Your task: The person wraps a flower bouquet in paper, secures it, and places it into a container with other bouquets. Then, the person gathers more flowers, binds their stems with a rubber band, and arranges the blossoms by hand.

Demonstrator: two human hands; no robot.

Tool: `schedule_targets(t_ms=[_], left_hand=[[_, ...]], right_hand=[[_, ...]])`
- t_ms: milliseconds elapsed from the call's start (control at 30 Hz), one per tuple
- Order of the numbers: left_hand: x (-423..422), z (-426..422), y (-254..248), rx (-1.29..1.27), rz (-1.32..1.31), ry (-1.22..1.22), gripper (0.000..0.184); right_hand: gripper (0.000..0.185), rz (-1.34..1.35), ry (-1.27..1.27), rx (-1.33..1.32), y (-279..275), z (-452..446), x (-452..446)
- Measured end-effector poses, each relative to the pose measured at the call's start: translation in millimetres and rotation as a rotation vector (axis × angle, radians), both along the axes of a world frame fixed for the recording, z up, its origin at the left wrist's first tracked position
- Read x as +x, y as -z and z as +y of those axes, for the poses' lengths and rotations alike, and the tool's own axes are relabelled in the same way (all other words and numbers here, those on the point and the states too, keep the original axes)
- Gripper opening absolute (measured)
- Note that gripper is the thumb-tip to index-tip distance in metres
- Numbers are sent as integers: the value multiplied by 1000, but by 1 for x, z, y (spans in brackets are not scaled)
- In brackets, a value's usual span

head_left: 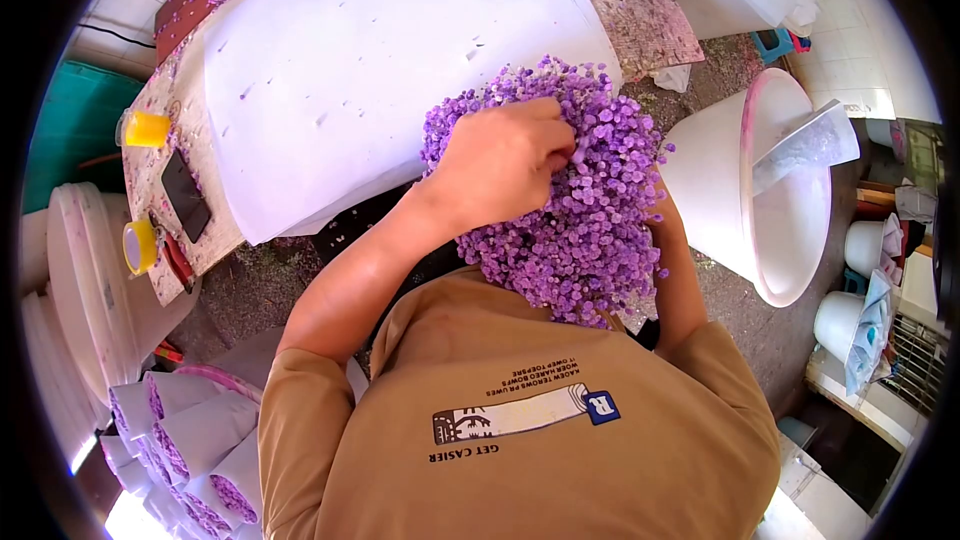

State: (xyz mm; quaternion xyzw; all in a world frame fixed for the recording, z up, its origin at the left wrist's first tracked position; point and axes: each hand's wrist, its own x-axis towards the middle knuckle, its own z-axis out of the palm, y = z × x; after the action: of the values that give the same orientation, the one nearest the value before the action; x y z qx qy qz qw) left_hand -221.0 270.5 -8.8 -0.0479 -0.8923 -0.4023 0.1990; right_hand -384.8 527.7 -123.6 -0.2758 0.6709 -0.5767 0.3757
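Observation:
A big, dense bunch of small purple flowers (570, 210), like baby's breath, is in front of my chest, over the table's near edge. My left hand (510, 155) lies on top of the bunch with its fingers curled and pinching in among the blossoms. My right forearm (680, 260) reaches in behind the bunch from the right; the blossoms cover that hand and its fingers. The stems are hidden too. Beyond the bunch, a large sheet of white paper (380, 70) covers the table, with a few fallen petals scattered on it.
A phone (186, 195), a yellow tape roll (140, 246) and red-handled cutters (177, 262) lie on the table's left side, near a yellow-filled cup (146, 129). At right, a large white tub (710, 180) is tipped sideways. Paper-wrapped purple bunches (205, 430) stand at lower left.

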Motion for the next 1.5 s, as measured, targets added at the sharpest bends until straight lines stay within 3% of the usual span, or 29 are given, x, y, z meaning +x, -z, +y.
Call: schedule_targets(t_ms=[33,100,133,200,267,333,367,400,467,500,700,867,967,1000,1067,1100,1167,1200,1267,1333,1367,1500], left_hand=[[2,-1,-1,0,0,0,6],[6,-4,-8,560,-102,-60,9],[9,-11,-12,560,-103,-58,9],[15,-28,-24,1477,-400,53,22],[18,-23,-32,1494,-360,27,30],[18,-21,-34,1231,-513,63,30],[15,-18,-36,813,-497,43,24],[13,-13,-32,813,-495,43,24],[9,1,-14,234,-226,-123,16],[6,5,-9,89,-148,-183,10],[5,21,-7,-218,-232,-224,5],[22,31,-13,-56,54,-195,6],[41,18,-11,867,-177,-92,14],[50,1,-9,1285,-375,-85,12],[52,-19,-1,1614,-264,-60,18],[49,-24,-2,1610,-254,-67,18],[43,-32,-3,1086,-326,-358,17],[38,-31,10,717,-169,-357,18],[35,-31,5,394,-171,-368,16],[30,-27,10,256,-106,-383,15],[27,-25,15,114,-46,-393,14],[23,-24,26,91,-13,-438,15]], right_hand=[[78,36,-6,-6,6,3,-2],[77,-49,-5,9,31,16,-12],[77,-93,-7,15,31,17,-12],[77,-41,-17,33,12,11,-7],[77,54,-28,43,-4,4,0],[80,23,-21,12,-6,3,2],[81,14,-19,2,-6,3,3],[82,2,13,3,-4,4,4],[83,-8,45,3,-3,2,5],[83,44,25,9,-4,1,4],[78,83,-4,52,-11,-4,4],[74,-123,24,30,-15,-1,1],[71,37,13,95,-22,-2,5],[70,37,13,108,-17,0,3],[70,37,1,119,5,9,-6],[70,31,-35,114,27,19,-15],[71,117,-47,50,12,6,-8],[71,120,-56,47,16,8,-10],[72,144,-84,106,36,21,-21],[73,160,-98,140,53,33,-27],[73,-63,-39,105,59,36,-27],[71,-15,-49,42,39,24,-18]])
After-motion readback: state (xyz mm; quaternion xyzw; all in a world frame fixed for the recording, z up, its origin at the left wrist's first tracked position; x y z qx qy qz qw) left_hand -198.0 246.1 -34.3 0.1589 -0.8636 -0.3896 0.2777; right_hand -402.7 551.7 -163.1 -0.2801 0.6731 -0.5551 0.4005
